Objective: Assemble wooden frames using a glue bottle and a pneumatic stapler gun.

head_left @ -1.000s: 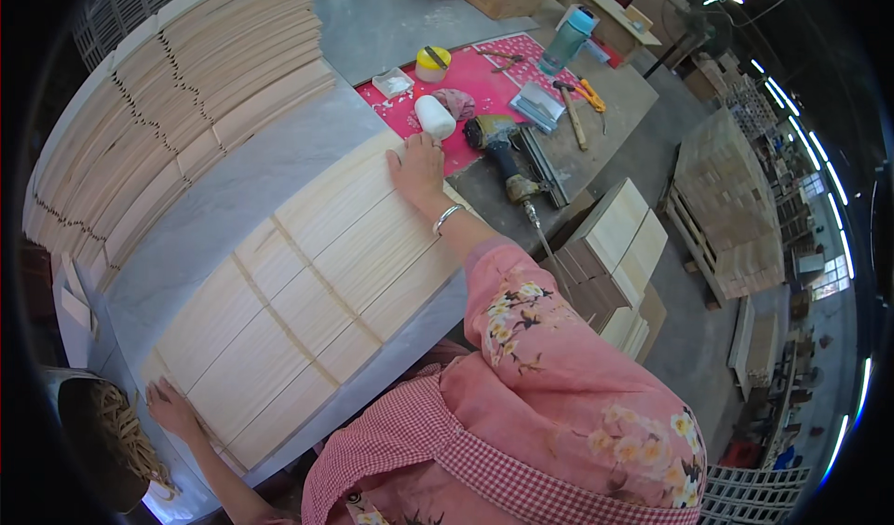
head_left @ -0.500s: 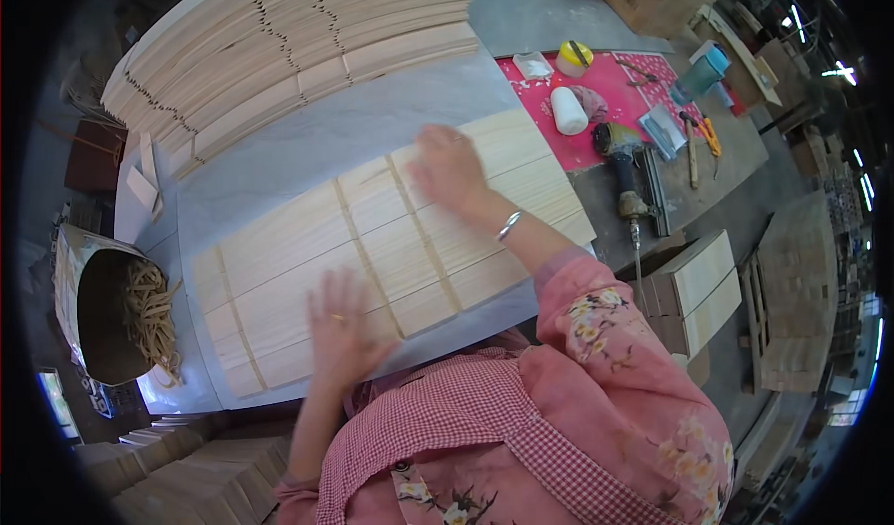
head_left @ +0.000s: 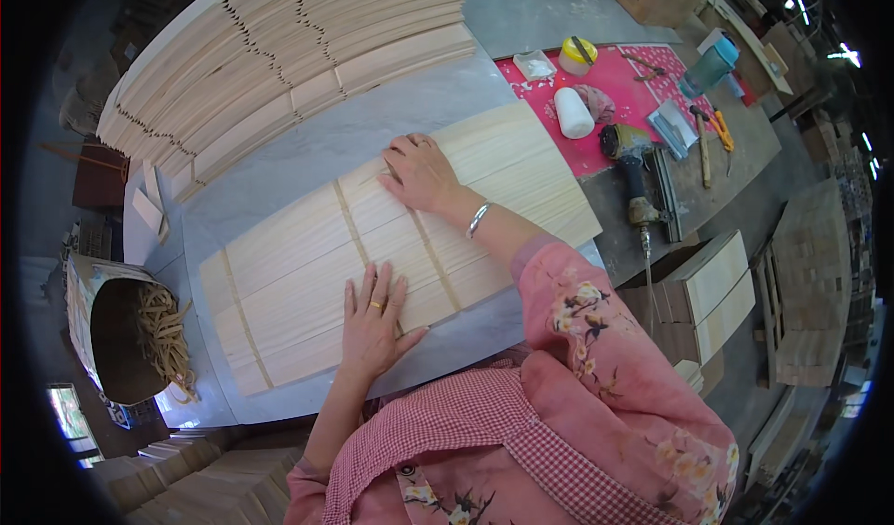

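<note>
A flat bundle of pale wooden boards (head_left: 289,287) lies slantwise on the grey tabletop, with several tan bands running across it. My left hand (head_left: 372,325) rests palm down on the near edge, fingers spread, its fingertips by the middle band (head_left: 350,219). Near the far edge, my right hand (head_left: 421,173) lies on the boards over the far end of another band (head_left: 434,257). Its fingers are bent and the thumb stands apart from them. Another band (head_left: 244,320) crosses the bundle's left end.
Tall stacks of thin boards (head_left: 279,50) stand behind the bundle. At the left is a container (head_left: 88,311) with tan bands spilling out. A nail gun (head_left: 638,180), a white bottle (head_left: 573,113), a hammer (head_left: 703,157) and a yellow-lidded tub (head_left: 577,56) lie to the right.
My right hand has shifted left and slightly down, onto the band's far end. My left hand has moved a little right and settled flat; both were blurred by motion before.
</note>
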The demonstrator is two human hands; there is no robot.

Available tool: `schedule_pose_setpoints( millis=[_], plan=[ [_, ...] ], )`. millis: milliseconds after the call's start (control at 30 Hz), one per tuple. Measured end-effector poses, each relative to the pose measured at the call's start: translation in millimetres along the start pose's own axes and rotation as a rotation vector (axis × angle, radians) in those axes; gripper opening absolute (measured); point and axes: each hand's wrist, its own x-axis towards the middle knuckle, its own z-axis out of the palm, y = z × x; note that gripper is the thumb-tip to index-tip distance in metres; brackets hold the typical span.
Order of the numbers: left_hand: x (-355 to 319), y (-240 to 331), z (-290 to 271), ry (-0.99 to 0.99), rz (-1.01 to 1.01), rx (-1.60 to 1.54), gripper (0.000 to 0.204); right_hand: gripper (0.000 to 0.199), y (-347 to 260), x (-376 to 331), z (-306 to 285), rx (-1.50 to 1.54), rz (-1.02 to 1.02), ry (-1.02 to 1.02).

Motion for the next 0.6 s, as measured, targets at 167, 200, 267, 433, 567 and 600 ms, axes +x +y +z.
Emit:
schedule_pose_setpoints(
  millis=[167,200,267,433,567,600],
  plan=[
    [18.8,-12.6,-3.3,0.004,-0.006,0.015,0.086,0.026,11.2,18.3,17.0,-0.002,0.018,0.012],
    [22.8,-16.3,-4.3,0.008,-0.003,0.018,0.086,0.026,13.8,21.8,19.4,-0.008,0.024,0.013],
    [25.3,-20.9,-5.7,0.006,0.002,0.023,0.086,0.025,14.4,23.7,21.2,-0.015,0.043,0.013],
    [26.4,-20.8,-5.1,0.009,0.006,0.041,0.085,0.025,11.7,24.5,16.1,-0.039,0.058,0.026],
    [27.1,-19.5,-5.6,0.005,0.004,0.048,0.085,0.027,10.4,25.2,13.2,-0.049,0.065,-0.005],
    [27.5,-18.9,-5.7,0.005,0.002,0.047,0.086,0.029,10.6,25.1,11.4,-0.052,0.066,-0.022]
  ],
)
